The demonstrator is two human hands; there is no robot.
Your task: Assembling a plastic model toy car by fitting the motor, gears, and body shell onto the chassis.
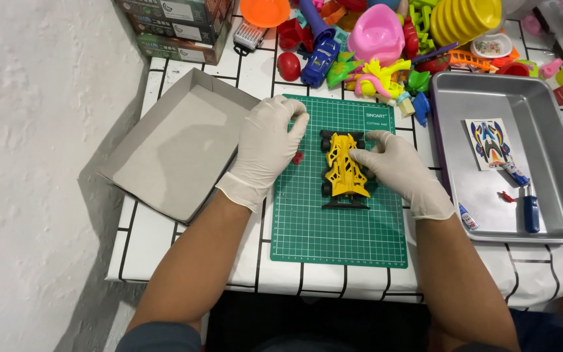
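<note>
A yellow toy racing car (345,171) with black wheels lies on a green cutting mat (338,228) in the middle of the table. My right hand (397,168), in a white glove, touches the car's right side with its fingertips. My left hand (267,145), also gloved, rests on the mat's upper left corner with its fingers curled. A small red part (298,157) lies on the mat just beside that hand's thumb.
An open grey cardboard box lid (176,146) sits at the left. A metal tray (558,163) at the right holds a sticker sheet (489,142), a blue screwdriver (530,210) and small parts. Several colourful plastic toys (376,39) crowd the table's far side.
</note>
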